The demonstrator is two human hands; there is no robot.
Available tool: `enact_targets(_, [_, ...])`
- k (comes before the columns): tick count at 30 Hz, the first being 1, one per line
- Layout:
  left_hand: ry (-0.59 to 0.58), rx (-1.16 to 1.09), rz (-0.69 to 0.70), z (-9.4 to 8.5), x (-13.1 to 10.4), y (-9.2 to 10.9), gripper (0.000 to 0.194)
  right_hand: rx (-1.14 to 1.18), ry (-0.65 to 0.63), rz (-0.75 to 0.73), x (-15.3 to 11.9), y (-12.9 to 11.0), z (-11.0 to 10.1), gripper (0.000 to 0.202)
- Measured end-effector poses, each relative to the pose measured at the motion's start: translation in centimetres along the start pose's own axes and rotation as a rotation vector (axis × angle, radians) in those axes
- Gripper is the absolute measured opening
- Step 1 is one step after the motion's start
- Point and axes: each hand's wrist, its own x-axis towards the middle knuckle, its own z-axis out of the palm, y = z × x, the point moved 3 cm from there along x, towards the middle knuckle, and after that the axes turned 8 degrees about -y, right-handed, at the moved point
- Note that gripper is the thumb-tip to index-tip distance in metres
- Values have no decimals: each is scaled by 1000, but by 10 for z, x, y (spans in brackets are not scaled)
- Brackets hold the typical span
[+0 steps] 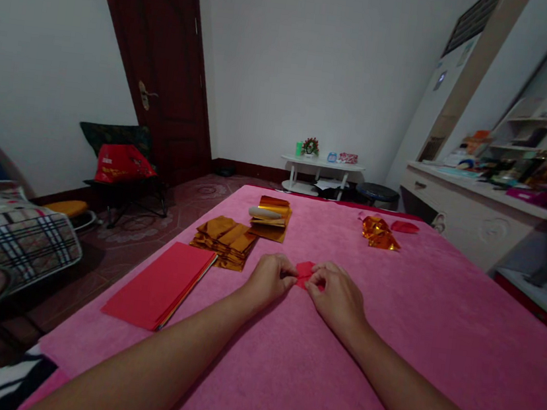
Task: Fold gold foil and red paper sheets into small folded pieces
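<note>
Between my two hands, at the middle of the pink-covered table (252, 375), is a small folded piece of red paper (304, 272). My left hand (271, 281) pinches its left side with thumb and forefinger. From the right, my right hand (336, 299) pinches the opposite side, fingers curled. Parts of the paper are hidden behind my fingertips. Left of my hands lie a stack of red paper sheets (159, 284) and a pile of folded gold paper (226, 240). Behind that pile sits more gold foil paper (275, 232) with a pale, rounded object (265, 213) on it.
Crumpled gold foil (380, 233) and a red piece (405, 227) lie at the table's far right. Beyond stand a low white table (323, 163) and a black stool (377, 192). A cluttered white cabinet (471, 216) flanks the right; a chair with a red bag (124, 163) stands left.
</note>
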Motion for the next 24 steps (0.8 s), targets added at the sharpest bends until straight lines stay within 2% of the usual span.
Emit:
enact_targets(7, [-65, 131, 121, 1, 1, 5, 16, -2, -9, 8, 1, 1, 1, 9])
enact_targets(15, [-70, 300, 148, 2, -1, 6, 16, 27, 39, 18, 4, 4, -1, 5])
enact_targets(20, [-34, 345, 139, 0, -3, 10, 15, 46, 120, 77, 20, 25, -5, 18])
enact_targets(24, [-22, 252, 72, 0, -2, 8, 10, 87, 19, 150, 35, 44, -1, 24])
